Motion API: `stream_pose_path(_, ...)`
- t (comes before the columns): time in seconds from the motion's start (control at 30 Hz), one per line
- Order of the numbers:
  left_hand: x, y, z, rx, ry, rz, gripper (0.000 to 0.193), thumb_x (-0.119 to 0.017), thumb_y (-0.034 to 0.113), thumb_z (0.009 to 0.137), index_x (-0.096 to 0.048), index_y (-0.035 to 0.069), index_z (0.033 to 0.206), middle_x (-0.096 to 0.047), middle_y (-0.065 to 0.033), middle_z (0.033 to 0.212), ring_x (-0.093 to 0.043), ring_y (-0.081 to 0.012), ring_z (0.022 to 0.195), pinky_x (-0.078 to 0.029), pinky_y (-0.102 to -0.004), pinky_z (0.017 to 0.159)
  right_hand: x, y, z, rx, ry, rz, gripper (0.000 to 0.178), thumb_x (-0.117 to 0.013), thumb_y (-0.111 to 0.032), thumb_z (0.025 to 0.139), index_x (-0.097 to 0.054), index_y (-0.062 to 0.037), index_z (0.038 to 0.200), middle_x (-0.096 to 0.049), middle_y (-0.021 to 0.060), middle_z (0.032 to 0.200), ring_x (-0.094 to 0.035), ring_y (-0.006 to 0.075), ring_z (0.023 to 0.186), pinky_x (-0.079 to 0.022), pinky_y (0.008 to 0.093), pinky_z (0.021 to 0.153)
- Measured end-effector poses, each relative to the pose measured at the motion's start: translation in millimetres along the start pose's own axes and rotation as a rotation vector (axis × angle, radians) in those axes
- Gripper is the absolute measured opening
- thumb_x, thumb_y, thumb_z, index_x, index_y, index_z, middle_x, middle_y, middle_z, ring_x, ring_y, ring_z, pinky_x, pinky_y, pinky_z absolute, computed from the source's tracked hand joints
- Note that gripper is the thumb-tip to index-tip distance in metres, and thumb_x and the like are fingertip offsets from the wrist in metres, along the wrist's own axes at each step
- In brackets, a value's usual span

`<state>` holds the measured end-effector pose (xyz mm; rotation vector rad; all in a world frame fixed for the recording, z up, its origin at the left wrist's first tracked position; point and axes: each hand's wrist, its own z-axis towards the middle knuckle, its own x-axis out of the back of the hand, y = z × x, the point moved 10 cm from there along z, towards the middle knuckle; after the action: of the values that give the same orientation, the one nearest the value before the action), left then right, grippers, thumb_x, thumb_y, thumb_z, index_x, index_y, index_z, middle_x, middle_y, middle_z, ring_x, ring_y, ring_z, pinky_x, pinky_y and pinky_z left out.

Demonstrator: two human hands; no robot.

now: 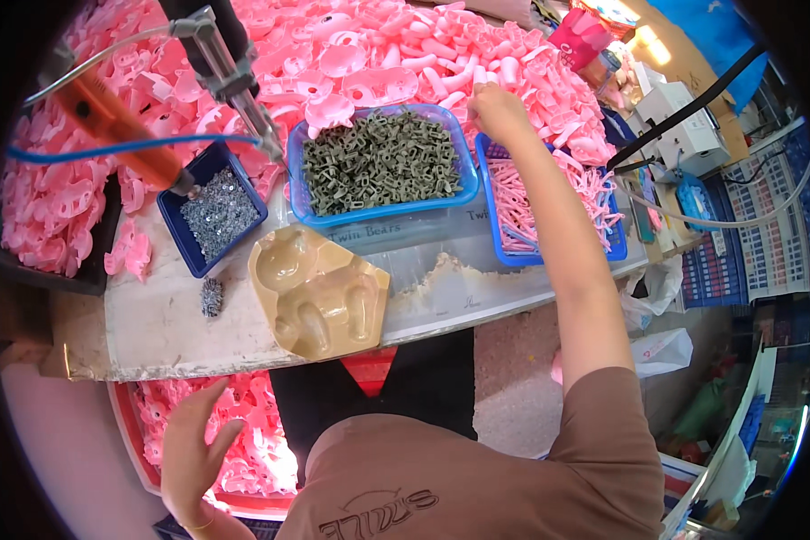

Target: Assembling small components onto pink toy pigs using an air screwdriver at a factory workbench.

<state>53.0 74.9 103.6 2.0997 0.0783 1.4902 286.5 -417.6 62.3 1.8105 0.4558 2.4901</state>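
My right hand (498, 110) reaches across the table to the heap of pink plastic parts, its fingers closed on a short pink plastic part (482, 76) at the heap's edge. My left hand (192, 454) is raised near the table's front edge, above a red tray (133, 441) of pink shell parts. Its thumb and fingers are apart, with nothing in them. On the table between the hands lies a tan moulded fixture (337, 270) with rounded hollows, no part in it. Behind it stands a light-blue bin (333, 220) full of small grey-green parts.
A dark-blue bin (178, 243) holds small screws; a small screw cluster (211, 297) lies in front. Two hanging screwdrivers, one orange (121, 126) and one black and metal (229, 85), reach over the left side. A blue basket (517, 260) of thin pink strips stands under my right forearm.
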Motion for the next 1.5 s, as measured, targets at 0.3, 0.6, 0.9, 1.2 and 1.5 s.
stream_pose_path(0.3,-39,110,61,-0.53,0.038,-0.044,0.042,-0.073,0.018,0.083,-0.062,0.006,0.122,-0.064,-0.0122,0.121,-0.063,-0.0318,0.098,-0.052,-0.0402,0.083,63,-16,-45,-0.193,-0.005,0.717,0.033,-0.073,-0.018,0.078,-0.062,-0.0053,0.106,-0.064,0.0087,0.095,-0.067,0.0219,0.087,-0.054,0.0355,0.076)
stream_pose_path(0.6,-66,164,111,-0.719,0.452,-0.207,0.054,-0.076,0.003,0.079,-0.06,0.009,0.13,-0.056,-0.0126,0.134,-0.064,-0.0277,0.097,-0.055,-0.0374,0.081,70,-182,-112,-0.259,-0.51,1.785,0.026,-0.062,-0.024,0.098,-0.061,-0.0045,0.115,-0.066,0.0047,0.082,-0.067,0.0112,0.067,-0.053,0.0224,0.055)
stream_pose_path(0.9,-58,140,89,-0.724,0.507,-0.188,0.043,-0.077,-0.001,0.078,-0.066,0.004,0.119,-0.064,-0.0135,0.117,-0.066,-0.0282,0.098,-0.057,-0.0348,0.078,53,35,-78,-0.516,0.217,0.743,0.023,-0.067,-0.026,0.092,-0.072,-0.0051,0.099,-0.072,0.0064,0.081,-0.068,0.0159,0.069,-0.054,0.0303,0.065)
stream_pose_path(1.2,-60,100,72,-0.544,0.53,-0.187,0.04,-0.076,-0.001,0.078,-0.067,0.002,0.117,-0.065,-0.0153,0.116,-0.067,-0.0287,0.096,-0.057,-0.0346,0.077,32,98,-43,-0.365,0.241,0.058,0.024,-0.061,-0.008,0.082,-0.065,-0.0124,0.105,-0.067,0.0125,0.103,-0.066,0.033,0.098,-0.054,0.0462,0.079)
stream_pose_path(1.5,-82,102,68,-0.587,0.525,0.015,0.038,-0.076,0.006,0.077,-0.068,0.006,0.114,-0.065,-0.0073,0.114,-0.065,-0.0254,0.098,-0.055,-0.0365,0.083,59,93,-29,-0.222,0.437,0.195,0.021,-0.067,-0.017,0.09,-0.059,-0.0074,0.106,-0.068,0.0129,0.087,-0.067,0.0277,0.077,-0.052,0.0381,0.068)
